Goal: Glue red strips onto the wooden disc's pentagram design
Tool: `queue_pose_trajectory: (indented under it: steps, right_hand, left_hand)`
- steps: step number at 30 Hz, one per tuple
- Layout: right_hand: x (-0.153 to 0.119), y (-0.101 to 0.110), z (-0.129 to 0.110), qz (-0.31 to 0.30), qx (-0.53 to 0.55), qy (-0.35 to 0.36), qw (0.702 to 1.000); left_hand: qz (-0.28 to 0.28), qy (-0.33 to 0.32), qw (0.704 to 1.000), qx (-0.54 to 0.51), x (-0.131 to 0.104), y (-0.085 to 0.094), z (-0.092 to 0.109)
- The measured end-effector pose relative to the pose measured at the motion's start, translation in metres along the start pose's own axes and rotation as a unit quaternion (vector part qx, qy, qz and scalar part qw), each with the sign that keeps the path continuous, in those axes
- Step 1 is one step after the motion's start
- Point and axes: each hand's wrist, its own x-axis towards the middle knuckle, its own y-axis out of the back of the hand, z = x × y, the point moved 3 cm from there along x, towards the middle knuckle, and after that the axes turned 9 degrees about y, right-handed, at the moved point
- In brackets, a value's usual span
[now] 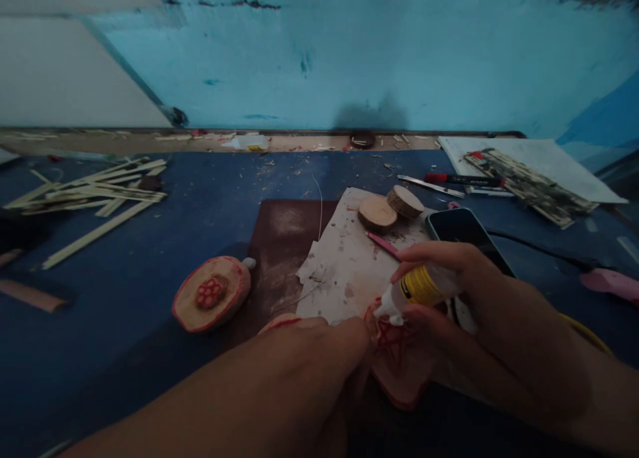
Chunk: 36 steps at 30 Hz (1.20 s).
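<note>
My right hand (479, 311) is closed around a small glue bottle (424, 285) with a yellow band. It is tilted, its white nozzle pointing down at a wood slice (402, 385) that bears a red star outline and a red edge. My left hand (324, 351) is curled at the slice's left side, gripping its edge; most of its fingertips are hidden. Behind that hand shows a bit of another red-edged piece (279, 322). To the left lies a wood slice with a red flower (212, 295). A pink pen-like tool (382, 243) lies just beyond my right fingers.
Two small bark-edged wood rounds (378, 213) rest on stained white paper (344, 271), beside a phone (469, 235). Thin wooden sticks (100, 195) are piled at the left. A marker (464, 180) and tweezers (429, 186) lie at the back right, near a stick panel (534, 185).
</note>
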Motion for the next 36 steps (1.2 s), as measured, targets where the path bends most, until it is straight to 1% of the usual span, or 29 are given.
queue_pose_trajectory:
  steps: [2,6,7,9,12,16,19,23,25,27,30,31,32,33,36]
  right_hand:
    - [-0.001,-0.002,-0.001,-0.020,0.014,0.006,1.000]
    - [0.000,-0.001,-0.001,-0.029,-0.005,0.008,1.000]
    - [0.001,0.000,0.000,-0.030,-0.015,0.010,0.999]
    - [0.002,0.003,0.000,-0.034,-0.028,0.016,0.999]
    - [0.002,0.005,0.000,-0.042,-0.025,0.020,0.999]
    - [0.001,0.005,-0.001,-0.042,-0.005,0.016,0.999]
    - [0.000,0.003,-0.001,-0.045,0.008,0.015,0.999]
    - [0.002,-0.001,-0.002,-0.048,0.016,0.011,0.999]
    - [0.002,-0.002,-0.003,-0.044,0.013,0.012,0.999]
    - [0.002,-0.002,-0.003,-0.036,0.006,0.018,0.999]
    - [0.000,-0.001,-0.004,-0.034,-0.004,0.030,0.999]
    - [0.000,-0.001,-0.004,-0.033,-0.010,0.034,0.999]
    - [0.000,0.000,-0.004,-0.034,-0.017,0.039,0.999]
    - [0.000,0.001,-0.005,-0.037,-0.023,0.048,0.998]
    - [0.002,0.002,-0.009,-0.060,-0.027,0.075,0.995]
  left_hand:
    - [-0.003,-0.007,1.000,-0.004,0.001,-0.003,-0.004]
    - [-0.023,-0.014,1.000,-0.008,-0.004,-0.010,-0.017]
    - [-0.034,-0.017,0.999,-0.010,-0.006,-0.012,-0.022]
    - [-0.076,-0.027,0.997,-0.021,-0.010,-0.013,-0.029]
    - [-0.124,-0.036,0.991,-0.043,-0.012,-0.009,-0.035]
    - [-0.118,-0.036,0.992,-0.033,-0.008,-0.004,-0.032]
    - [-0.101,-0.050,0.993,-0.033,-0.007,-0.011,-0.030]
    - [-0.069,-0.024,0.996,-0.042,-0.010,-0.022,-0.034]
    - [-0.076,-0.022,0.996,-0.046,-0.011,-0.019,-0.034]
    - [-0.092,-0.032,0.994,-0.046,-0.013,-0.013,-0.031]
    - [-0.100,-0.030,0.994,-0.034,-0.014,-0.004,-0.029]
    - [-0.099,-0.008,0.995,-0.027,-0.013,-0.003,-0.030]
    - [-0.108,-0.036,0.992,-0.052,-0.013,-0.003,-0.029]
    - [-0.108,-0.019,0.993,-0.051,-0.013,-0.005,-0.030]
    - [-0.121,-0.016,0.990,-0.065,-0.011,-0.010,-0.031]
